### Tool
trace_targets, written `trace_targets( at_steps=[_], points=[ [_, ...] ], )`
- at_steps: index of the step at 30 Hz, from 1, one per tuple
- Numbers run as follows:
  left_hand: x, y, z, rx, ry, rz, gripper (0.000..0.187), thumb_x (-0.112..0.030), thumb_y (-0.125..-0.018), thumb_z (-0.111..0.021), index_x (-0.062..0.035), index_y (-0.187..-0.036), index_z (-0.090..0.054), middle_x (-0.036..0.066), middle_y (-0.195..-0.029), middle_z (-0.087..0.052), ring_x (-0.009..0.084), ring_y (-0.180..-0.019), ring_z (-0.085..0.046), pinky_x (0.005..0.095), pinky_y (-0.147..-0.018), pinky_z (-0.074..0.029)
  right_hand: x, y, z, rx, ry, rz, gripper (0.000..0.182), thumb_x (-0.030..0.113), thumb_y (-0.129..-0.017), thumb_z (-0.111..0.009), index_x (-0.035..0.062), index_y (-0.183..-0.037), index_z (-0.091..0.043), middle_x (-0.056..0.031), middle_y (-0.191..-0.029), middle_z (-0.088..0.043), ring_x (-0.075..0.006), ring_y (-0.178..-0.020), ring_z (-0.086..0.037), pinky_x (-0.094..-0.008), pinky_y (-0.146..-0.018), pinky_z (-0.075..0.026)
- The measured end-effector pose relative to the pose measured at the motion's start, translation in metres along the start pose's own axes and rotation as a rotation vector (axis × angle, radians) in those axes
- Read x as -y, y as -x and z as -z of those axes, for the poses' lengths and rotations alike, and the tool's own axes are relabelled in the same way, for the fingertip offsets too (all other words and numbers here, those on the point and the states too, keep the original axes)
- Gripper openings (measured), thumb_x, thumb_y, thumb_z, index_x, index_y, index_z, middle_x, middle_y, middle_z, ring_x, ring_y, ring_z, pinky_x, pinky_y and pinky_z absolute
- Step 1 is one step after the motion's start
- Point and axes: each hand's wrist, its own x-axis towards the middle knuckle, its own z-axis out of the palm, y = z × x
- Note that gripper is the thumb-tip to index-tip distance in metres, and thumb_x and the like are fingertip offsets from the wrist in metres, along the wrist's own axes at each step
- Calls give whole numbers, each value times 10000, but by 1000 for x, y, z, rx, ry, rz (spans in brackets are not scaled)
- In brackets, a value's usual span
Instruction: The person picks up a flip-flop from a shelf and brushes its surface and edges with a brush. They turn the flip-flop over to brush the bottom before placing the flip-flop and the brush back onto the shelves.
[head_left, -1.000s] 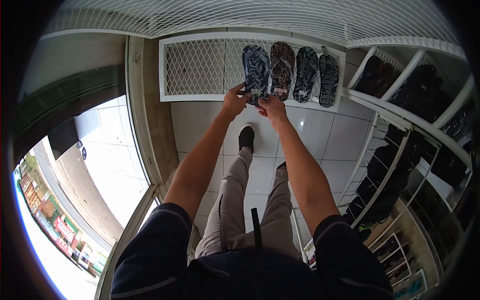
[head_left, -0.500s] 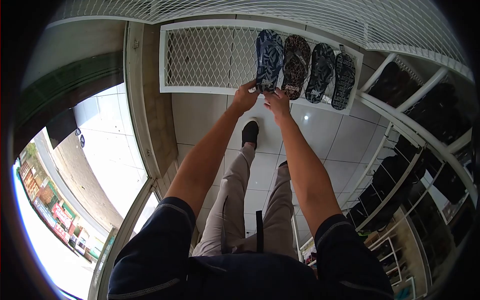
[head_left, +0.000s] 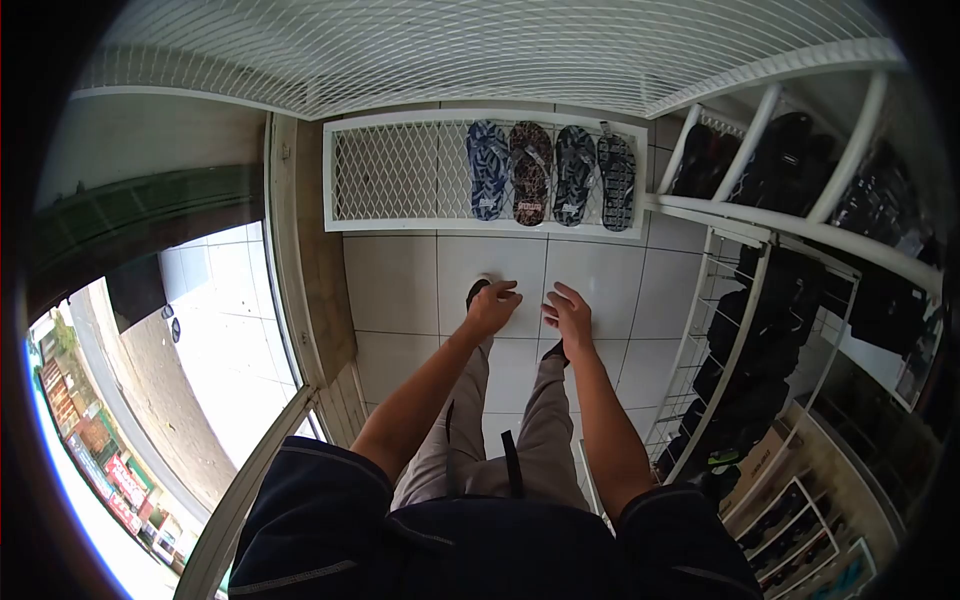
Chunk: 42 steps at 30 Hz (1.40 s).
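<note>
My left hand (head_left: 493,307) hovers over the floor in front of my left shoe, its fingers loosely extended and nothing in them. Across from it, my right hand (head_left: 568,315) is also empty, fingers apart. Ahead of both hands, a white mesh shelf (head_left: 400,226) holds several flip-flops in a row on its right half. From the left come a blue leaf-patterned flip-flop (head_left: 487,172), a brown leopard-print flip-flop (head_left: 530,175), a grey-black leaf-patterned flip-flop (head_left: 574,178) and a black flip-flop with light lettering (head_left: 617,182). Neither hand touches them.
Above hangs another wire mesh shelf (head_left: 480,65). On the right, a white rack (head_left: 760,215) carries dark footwear (head_left: 785,160), with black bags or similar dark goods (head_left: 745,335) below. A glass door frame (head_left: 290,260) stands at left, beside tiled floor (head_left: 390,290).
Both hands have let go of the blue flip-flop and drawn back toward me. That flip-flop now lies in line with the others. My view has shifted back from the shelf.
</note>
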Motion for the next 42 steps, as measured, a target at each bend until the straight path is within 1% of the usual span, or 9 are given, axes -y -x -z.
trace_targets(
  at_steps=[4, 13, 16, 20, 27, 31, 32, 35, 42],
  points=[
    [-44, 39, -43, 55, -7, -125, 468, -276, -941, -696, -27, -1335, -656, 170, -1159, -743, 238, -1073, -712, 354, -937, -547, 10, 61, 67, -84, -112, 126, 501, 192, -948, -706, 31, -1402, -569, -68, -1096, -650, -173, -927, -667, -319, -761, -516],
    [-167, 126, -177, 304, -86, -325, 452, -260, -964, -688, -38, -1355, -642, 144, -1151, -742, 216, -1006, -716, 344, -879, -564, 4, 181, 228, -379, -298, 395, 392, 210, -1011, -648, 80, -1377, -599, -38, -1128, -715, -145, -947, -693, -284, -763, -527],
    [-188, 140, -237, 420, -168, -421, 424, -203, -942, -683, -20, -1323, -649, 165, -1121, -747, 234, -969, -743, 347, -839, -587, -16, 207, 282, -479, -371, 522, 352, 224, -994, -688, 88, -1316, -643, -27, -1024, -701, -132, -860, -705, -256, -713, -515],
    [-219, 171, -305, 511, -281, -591, 395, -135, -931, -666, -27, -1311, -660, 138, -1082, -759, 229, -928, -746, 332, -824, -588, -42, 232, 340, -665, -504, 487, 317, 173, -993, -665, 76, -1294, -654, -40, -1008, -714, -126, -837, -712, -243, -673, -507],
    [-223, 187, -423, 679, -497, -596, 398, -207, -952, -706, -28, -1305, -663, 104, -1056, -765, 191, -925, -721, 317, -823, -570, -121, 187, 427, -1020, -628, 455, 298, 130, -972, -676, 29, -1251, -661, -58, -951, -726, -123, -780, -678, -266, -691, -531],
    [-204, 166, -485, 607, -685, -600, 539, -288, -962, -715, 0, -1396, -576, 194, -1200, -718, 236, -993, -726, 330, -881, -561, -131, 155, 449, -1199, -639, 296, 436, 184, -909, -761, 15, -1286, -621, -66, -862, -724, -123, -723, -663, -270, -679, -534],
    [-195, 154, -498, 635, -678, -570, 603, -297, -960, -722, 36, -1425, -529, 236, -1266, -679, 244, -1020, -719, 331, -913, -551, -123, 169, 453, -994, -863, 249, 540, 214, -891, -786, 2, -1340, -572, -88, -900, -713, -131, -754, -662, -280, -637, -537],
    [-167, 124, -530, 629, -566, -669, 614, -354, -946, -693, 18, -1413, -551, 232, -1255, -691, 326, -1074, -712, 390, -943, -534, -104, 172, 462, -890, -1056, 194, 543, 204, -911, -786, -7, -1354, -552, -71, -955, -681, -143, -779, -668, -281, -606, -549],
    [-217, 165, -546, 743, -434, -375, 580, -279, -920, -780, 64, -1348, -592, 96, -1040, -713, 139, -918, -649, 278, -819, -515, -125, 199, 465, -696, -1041, 462, 457, 145, -975, -712, -30, -1364, -548, -73, -1045, -692, -157, -822, -695, -288, -697, -603]
  ],
)
